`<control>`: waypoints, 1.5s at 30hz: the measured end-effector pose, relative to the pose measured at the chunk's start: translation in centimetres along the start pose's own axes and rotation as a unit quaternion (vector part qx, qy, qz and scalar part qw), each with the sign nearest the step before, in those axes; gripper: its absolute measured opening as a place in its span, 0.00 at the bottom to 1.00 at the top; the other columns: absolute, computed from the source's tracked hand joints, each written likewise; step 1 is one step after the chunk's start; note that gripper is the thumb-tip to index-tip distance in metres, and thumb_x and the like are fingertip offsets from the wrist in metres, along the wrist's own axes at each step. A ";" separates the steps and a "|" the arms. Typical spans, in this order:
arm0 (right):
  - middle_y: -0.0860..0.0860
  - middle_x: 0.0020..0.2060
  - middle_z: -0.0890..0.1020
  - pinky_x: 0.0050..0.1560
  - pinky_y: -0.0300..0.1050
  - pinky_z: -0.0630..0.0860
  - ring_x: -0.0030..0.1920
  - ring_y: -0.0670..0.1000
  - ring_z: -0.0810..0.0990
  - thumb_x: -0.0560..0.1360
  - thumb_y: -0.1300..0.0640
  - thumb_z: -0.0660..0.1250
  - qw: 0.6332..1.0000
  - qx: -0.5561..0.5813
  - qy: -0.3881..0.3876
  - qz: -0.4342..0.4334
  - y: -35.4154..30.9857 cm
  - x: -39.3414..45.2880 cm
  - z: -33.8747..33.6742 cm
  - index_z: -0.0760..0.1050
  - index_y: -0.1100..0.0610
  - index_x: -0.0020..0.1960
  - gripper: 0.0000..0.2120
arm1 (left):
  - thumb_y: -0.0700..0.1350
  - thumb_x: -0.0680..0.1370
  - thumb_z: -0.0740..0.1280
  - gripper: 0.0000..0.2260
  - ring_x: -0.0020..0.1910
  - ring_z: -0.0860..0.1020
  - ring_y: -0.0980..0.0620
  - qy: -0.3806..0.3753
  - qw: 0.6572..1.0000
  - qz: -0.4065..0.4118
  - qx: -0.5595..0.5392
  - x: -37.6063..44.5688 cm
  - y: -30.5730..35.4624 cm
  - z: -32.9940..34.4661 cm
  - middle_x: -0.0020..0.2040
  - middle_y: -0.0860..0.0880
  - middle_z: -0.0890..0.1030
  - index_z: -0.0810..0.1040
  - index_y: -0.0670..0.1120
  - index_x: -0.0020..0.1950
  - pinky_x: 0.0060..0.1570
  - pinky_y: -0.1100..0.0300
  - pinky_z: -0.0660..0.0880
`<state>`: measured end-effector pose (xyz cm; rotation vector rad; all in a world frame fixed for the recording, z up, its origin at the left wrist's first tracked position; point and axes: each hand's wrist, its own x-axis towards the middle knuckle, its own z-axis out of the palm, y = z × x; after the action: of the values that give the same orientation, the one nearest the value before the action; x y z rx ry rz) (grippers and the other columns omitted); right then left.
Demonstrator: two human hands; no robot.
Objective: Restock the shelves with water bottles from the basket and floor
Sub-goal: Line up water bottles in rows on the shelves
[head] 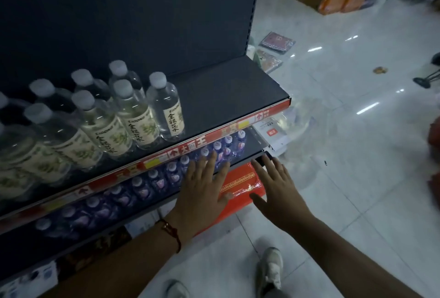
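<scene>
At lower centre of the frame, our left hand (204, 185) and right hand (273, 185) reach with spread fingers, holding nothing. Clear water bottles (133, 109) stand at left on the upper shelf (228, 88); next we likely fetch more.

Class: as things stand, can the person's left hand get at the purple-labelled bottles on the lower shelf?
Probably yes: the open left hand hovers at the purple-labelled bottles, nothing between; the upper shelf leaves little headroom.
</scene>
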<state>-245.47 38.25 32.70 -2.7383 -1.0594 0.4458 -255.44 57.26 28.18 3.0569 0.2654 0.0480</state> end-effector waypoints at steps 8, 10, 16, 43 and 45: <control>0.51 0.80 0.40 0.79 0.59 0.45 0.79 0.56 0.35 0.81 0.44 0.60 0.995 -0.004 -0.051 -0.091 9.4 3.2 0.4 0.40 0.45 0.80 0.37 | 0.67 0.81 0.42 0.34 0.74 0.68 0.36 -0.049 0.996 -0.078 0.004 4.7 7.4 3.4 0.78 0.39 0.66 0.66 0.50 0.78 0.69 0.38 0.66; 0.51 0.80 0.40 0.79 0.58 0.40 0.78 0.56 0.34 0.81 0.43 0.60 0.991 -0.011 -0.056 -0.120 12.1 4.2 0.4 0.41 0.46 0.81 0.37 | 0.66 0.81 0.42 0.33 0.75 0.67 0.36 -0.057 0.994 -0.095 0.009 5.8 9.1 4.2 0.78 0.38 0.65 0.65 0.50 0.79 0.70 0.38 0.64; 0.55 0.80 0.42 0.73 0.53 0.33 0.79 0.60 0.37 0.80 0.45 0.62 0.981 -0.031 -0.070 -0.179 15.9 7.4 0.0 0.42 0.48 0.81 0.39 | 0.67 0.78 0.49 0.34 0.77 0.63 0.36 -0.057 0.985 -0.165 -0.008 8.3 11.5 4.9 0.80 0.38 0.61 0.60 0.51 0.80 0.73 0.39 0.61; 0.34 0.56 0.78 0.58 0.43 0.77 0.55 0.32 0.76 0.73 0.57 0.75 0.879 0.415 0.142 -0.187 21.7 36.0 31.5 0.67 0.33 0.59 0.27 | 0.52 0.70 0.78 0.43 0.77 0.59 0.31 0.245 0.933 -0.147 0.221 22.3 -0.9 31.3 0.71 0.38 0.73 0.62 0.52 0.80 0.75 0.31 0.52; 0.32 0.53 0.77 0.53 0.34 0.74 0.53 0.30 0.75 0.73 0.59 0.75 0.882 0.411 0.154 -0.175 21.9 35.9 31.6 0.67 0.33 0.56 0.26 | 0.52 0.68 0.79 0.42 0.77 0.61 0.32 0.264 0.931 -0.143 0.206 22.6 -0.9 31.2 0.68 0.38 0.75 0.65 0.51 0.79 0.75 0.32 0.53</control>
<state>-217.15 48.16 -10.51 -1.7530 -0.9524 0.2902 -232.20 59.88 -2.47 3.3001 0.8488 0.9128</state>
